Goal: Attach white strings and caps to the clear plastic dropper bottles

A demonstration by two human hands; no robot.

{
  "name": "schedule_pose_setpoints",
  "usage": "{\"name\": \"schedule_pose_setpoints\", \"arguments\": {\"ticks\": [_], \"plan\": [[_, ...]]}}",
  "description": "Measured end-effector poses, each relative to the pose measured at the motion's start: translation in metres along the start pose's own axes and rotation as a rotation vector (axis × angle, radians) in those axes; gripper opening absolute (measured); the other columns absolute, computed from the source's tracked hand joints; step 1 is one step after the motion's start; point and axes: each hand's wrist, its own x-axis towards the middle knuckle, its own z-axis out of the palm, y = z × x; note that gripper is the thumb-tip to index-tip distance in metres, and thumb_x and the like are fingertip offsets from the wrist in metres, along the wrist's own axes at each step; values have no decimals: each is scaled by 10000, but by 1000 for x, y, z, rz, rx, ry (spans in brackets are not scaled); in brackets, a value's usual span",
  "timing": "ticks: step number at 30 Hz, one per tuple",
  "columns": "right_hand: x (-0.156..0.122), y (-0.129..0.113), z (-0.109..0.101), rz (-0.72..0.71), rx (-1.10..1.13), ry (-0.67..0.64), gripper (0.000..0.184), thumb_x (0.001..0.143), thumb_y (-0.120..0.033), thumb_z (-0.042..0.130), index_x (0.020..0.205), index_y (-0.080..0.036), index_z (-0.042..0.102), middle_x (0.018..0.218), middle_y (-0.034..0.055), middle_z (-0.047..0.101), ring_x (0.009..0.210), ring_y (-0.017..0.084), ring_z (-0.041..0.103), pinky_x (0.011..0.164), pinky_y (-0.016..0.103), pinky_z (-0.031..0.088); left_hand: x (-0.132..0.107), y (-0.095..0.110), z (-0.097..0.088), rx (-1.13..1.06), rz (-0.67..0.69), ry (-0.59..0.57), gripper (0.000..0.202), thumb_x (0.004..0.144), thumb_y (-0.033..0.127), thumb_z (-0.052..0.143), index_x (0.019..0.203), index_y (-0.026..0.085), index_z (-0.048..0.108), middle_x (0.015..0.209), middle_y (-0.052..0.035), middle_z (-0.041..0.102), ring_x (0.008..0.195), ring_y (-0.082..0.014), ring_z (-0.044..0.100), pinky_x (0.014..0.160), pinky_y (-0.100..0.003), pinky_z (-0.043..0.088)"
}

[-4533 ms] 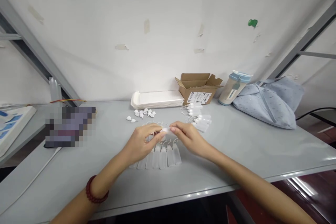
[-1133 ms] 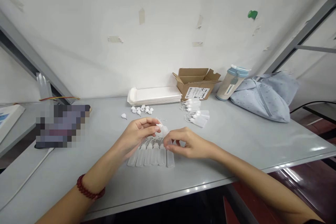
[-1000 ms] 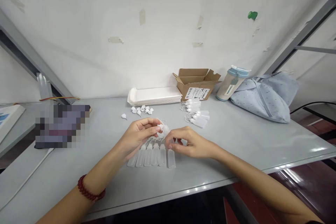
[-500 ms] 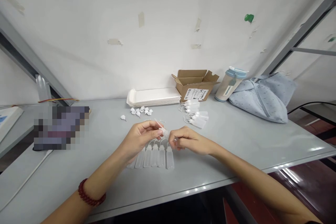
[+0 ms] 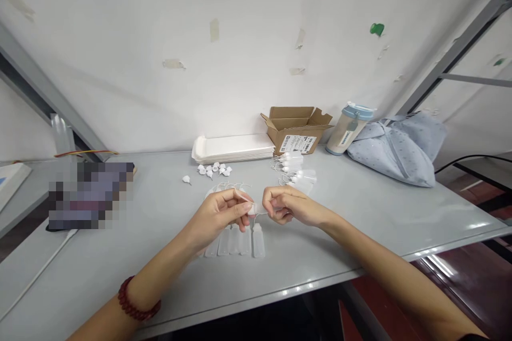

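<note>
My left hand (image 5: 222, 216) is closed around a small translucent plastic bottle, mostly hidden by the fingers, with its whitish neck (image 5: 253, 208) showing past the thumb. Close by on the right, my right hand (image 5: 294, 206) is curled in a pinch on a thin white strap (image 5: 262, 213) that runs from that neck. Below the hands, several similar bottles (image 5: 235, 242) lie side by side, one (image 5: 258, 242) a little apart at the right end. More straps show behind my left hand. Farther back lie several white pointed caps (image 5: 216, 167).
More strapped bottles (image 5: 294, 159) lie in front of an open cardboard box (image 5: 298, 136). A stack of white trays (image 5: 240, 148) stands by the wall. At the right are a tumbler (image 5: 349, 129) and a blue cloth bag (image 5: 394, 152); at the left, a blurred-out device (image 5: 94, 192) with a cable.
My right hand has shifted slightly right, and a strap now shows stretched between the hands. The bottle in my left hand has turned and come a little lower.
</note>
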Motion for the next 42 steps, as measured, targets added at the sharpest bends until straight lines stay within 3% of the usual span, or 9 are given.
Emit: {"name": "schedule_pose_setpoints", "arguments": {"ticks": [4, 10, 13, 16, 21, 26, 30, 35, 42], "plan": [[0, 2, -2, 10, 8, -18, 158, 832, -148, 380, 723, -164, 495, 540, -86, 259, 472, 66, 198, 459, 212, 183, 0, 2, 2, 21, -15, -1, 215, 769, 352, 694, 863, 172, 626, 714, -5, 620, 617, -128, 574, 624, -280, 469], [3, 7, -1, 30, 43, 34, 156, 849, -179, 381, 734, -172, 485, 536, -91, 216, 475, 71, 174, 463, 212, 156, 2, 4, 4, 82, 59, 136, 275, 623, 270, 791, 796, 171, 603, 787, -2, 578, 738, -148, 565, 649, -271, 467], [3, 5, 1, 29, 59, 54, 147, 856, -188, 392, 735, -177, 474, 535, -92, 220, 471, 70, 169, 465, 210, 158, 2, 3, 4, 80, 72, 161, 330, 608, 280, 802, 851, 175, 604, 835, -17, 595, 785, -163, 577, 684, -284, 474], [3, 3, 2, 13, 77, 50, 136, 854, -190, 399, 737, -181, 466, 537, -92, 225, 466, 68, 168, 462, 210, 157, 1, 2, 3, 13, -4, 116, 312, 713, 392, 732, 903, 178, 609, 772, -7, 605, 699, -148, 589, 666, -296, 484], [2, 3, 1, 6, 76, 33, 145, 859, -180, 385, 740, -183, 468, 538, -92, 209, 466, 70, 169, 461, 213, 152, 0, 2, 4, 40, -168, -6, 425, 801, 544, 593, 695, 134, 620, 585, -7, 552, 492, -122, 527, 488, -274, 451], [2, 5, 1, 31, 59, 35, 138, 865, -196, 385, 752, -185, 463, 539, -94, 205, 468, 71, 162, 466, 212, 156, 0, 3, 4, 106, -52, -8, 347, 789, 475, 641, 669, 149, 642, 621, -23, 609, 544, -132, 568, 551, -269, 475], [2, 2, 3, 42, 42, 91, 71, 864, -205, 392, 844, -205, 461, 548, -96, 205, 468, 74, 174, 472, 206, 153, 0, 4, 4, 171, 39, 79, 247, 741, 405, 704, 804, 167, 689, 639, -23, 647, 602, -157, 593, 622, -294, 497], [3, -1, 5, 48, -24, 141, 150, 874, -219, 394, 975, -204, 504, 558, -92, 235, 479, 75, 212, 476, 208, 182, -1, 4, 5, 165, 50, 123, 232, 720, 370, 727, 839, 172, 698, 649, -13, 649, 603, -153, 597, 642, -299, 498], [1, -3, 6, 14, -95, 129, 219, 915, -272, 388, 1014, -163, 550, 542, -97, 222, 474, 71, 208, 471, 213, 191, -2, 4, 5, 153, 31, 101, 244, 749, 389, 707, 845, 165, 700, 636, -15, 656, 603, -142, 592, 646, -283, 489]]}}
